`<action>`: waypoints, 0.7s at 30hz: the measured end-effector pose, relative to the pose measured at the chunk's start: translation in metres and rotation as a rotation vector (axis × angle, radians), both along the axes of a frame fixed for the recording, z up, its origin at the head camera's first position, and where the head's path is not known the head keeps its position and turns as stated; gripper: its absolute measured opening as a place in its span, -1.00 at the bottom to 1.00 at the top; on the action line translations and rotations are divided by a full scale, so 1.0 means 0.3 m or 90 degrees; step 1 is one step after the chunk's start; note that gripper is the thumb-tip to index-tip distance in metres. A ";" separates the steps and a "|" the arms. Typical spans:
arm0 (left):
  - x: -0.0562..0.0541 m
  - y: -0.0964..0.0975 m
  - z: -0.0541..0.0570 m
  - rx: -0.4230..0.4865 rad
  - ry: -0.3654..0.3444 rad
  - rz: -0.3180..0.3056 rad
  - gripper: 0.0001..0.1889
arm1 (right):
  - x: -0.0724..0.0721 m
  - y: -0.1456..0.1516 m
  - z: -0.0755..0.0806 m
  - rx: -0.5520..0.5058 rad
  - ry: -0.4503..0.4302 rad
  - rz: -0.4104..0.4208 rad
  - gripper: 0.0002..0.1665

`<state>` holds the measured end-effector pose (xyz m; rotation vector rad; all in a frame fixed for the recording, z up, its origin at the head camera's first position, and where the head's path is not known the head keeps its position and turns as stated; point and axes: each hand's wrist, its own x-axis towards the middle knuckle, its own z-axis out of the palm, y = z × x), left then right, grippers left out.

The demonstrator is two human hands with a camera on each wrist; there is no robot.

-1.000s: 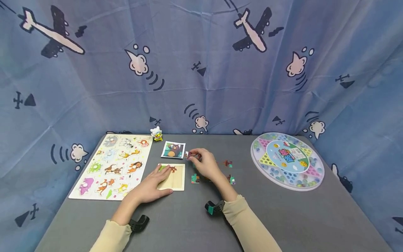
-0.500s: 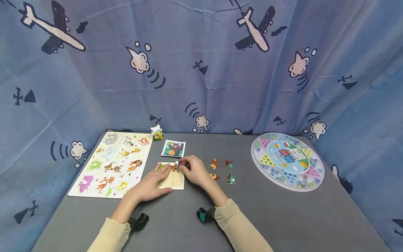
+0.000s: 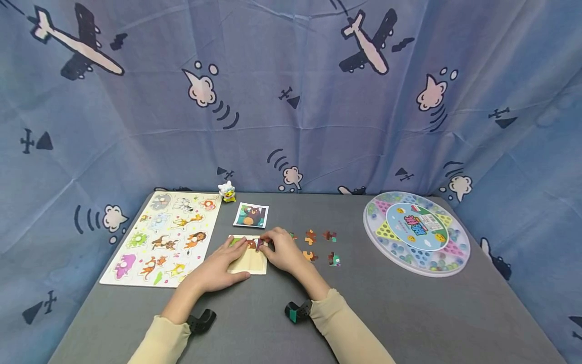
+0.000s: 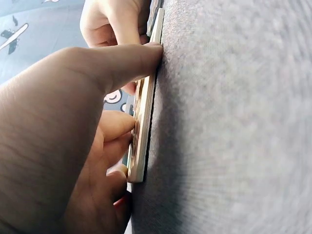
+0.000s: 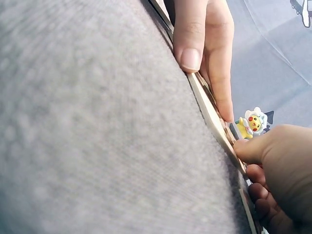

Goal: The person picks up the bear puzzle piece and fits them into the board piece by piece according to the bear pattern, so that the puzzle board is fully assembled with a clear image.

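Note:
A small pale wooden puzzle tray (image 3: 247,266) lies in front of the person, with green and brown pieces along its far edge. My left hand (image 3: 222,268) lies across its left side, fingers extended over the far left part and thumb at the near edge. At the far right corner, the thumb and forefinger of my right hand (image 3: 284,249) pinch a purple-and-brown puzzle piece (image 3: 259,244) down at the tray, beside the brown piece. In the right wrist view, the thumb of the left hand (image 5: 192,39) touches the tray's rim (image 5: 210,117). The right hand's curled fingers partly hide the piece.
Several loose puzzle pieces (image 3: 310,236) lie right of the tray. A bear picture card (image 3: 251,216) is behind it, near a small figurine (image 3: 227,192). An animal puzzle board (image 3: 168,237) lies left, a round board game (image 3: 416,233) right. A patterned curtain (image 3: 291,101) hangs behind.
My right hand has carried the puzzle piece left from beside the card and lowered it to the tray's far right corner. The left hand has stayed on the tray.

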<state>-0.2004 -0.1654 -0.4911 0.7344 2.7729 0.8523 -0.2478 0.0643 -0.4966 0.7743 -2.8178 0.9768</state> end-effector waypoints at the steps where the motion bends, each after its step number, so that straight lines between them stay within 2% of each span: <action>1: 0.001 0.003 0.002 -0.003 0.002 0.000 -0.12 | 0.000 0.001 0.000 0.002 0.002 0.002 -0.73; 5: 0.006 0.019 0.010 -0.004 0.008 -0.011 -0.16 | 0.001 0.003 -0.001 0.003 0.004 0.005 -0.73; 12: 0.011 0.045 0.009 -0.010 0.011 -0.055 -0.28 | -0.003 0.005 -0.001 -0.004 0.004 -0.001 -0.72; 21: 0.015 0.048 -0.001 -0.013 0.005 -0.057 -0.29 | -0.006 0.006 -0.010 -0.013 0.006 -0.004 -0.72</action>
